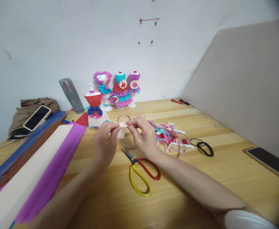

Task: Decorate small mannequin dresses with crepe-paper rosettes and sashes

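A small cream paper piece (122,132) is stretched between my two hands above the table. My left hand (106,143) pinches its left end between thumb and fingers. At the other end, my right hand (144,136) pinches the upper edge. Just below my hands lie scissors (133,160) with one yellow and one red handle, blades a little apart. Behind the paper are a ring (123,118) and a roll (127,146), partly hidden. Left of them stands a small dress form (93,100) with a red top and a blue pleated rosette.
More dressed forms (120,86) stand by the wall, near a leaning bottle (71,95). Long paper sheets (31,165), a cloth (22,114) and a phone (37,118) lie left. Paper scraps (168,135), a black band (205,149) and another phone (270,162) lie right.
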A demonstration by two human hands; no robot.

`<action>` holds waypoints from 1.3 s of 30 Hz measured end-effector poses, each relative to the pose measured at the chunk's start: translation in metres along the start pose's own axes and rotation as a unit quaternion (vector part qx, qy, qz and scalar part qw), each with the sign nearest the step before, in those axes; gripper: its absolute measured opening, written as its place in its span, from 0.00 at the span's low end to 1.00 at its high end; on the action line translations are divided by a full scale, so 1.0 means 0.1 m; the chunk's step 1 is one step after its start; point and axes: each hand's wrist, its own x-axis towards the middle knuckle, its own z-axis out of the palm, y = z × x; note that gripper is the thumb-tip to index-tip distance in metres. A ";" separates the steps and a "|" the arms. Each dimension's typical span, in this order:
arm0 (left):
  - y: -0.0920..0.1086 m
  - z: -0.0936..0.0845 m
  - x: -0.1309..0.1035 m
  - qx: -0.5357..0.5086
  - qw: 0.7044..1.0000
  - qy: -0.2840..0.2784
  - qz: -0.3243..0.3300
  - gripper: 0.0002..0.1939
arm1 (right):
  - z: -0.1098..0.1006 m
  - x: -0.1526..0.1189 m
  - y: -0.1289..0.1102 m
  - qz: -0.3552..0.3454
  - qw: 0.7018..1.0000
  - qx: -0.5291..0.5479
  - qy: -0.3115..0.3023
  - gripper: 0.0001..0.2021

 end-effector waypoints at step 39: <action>0.11 -0.10 0.08 -0.176 0.956 -0.038 -0.232 0.04 | -0.06 0.06 -0.01 0.131 0.972 0.194 0.016 0.03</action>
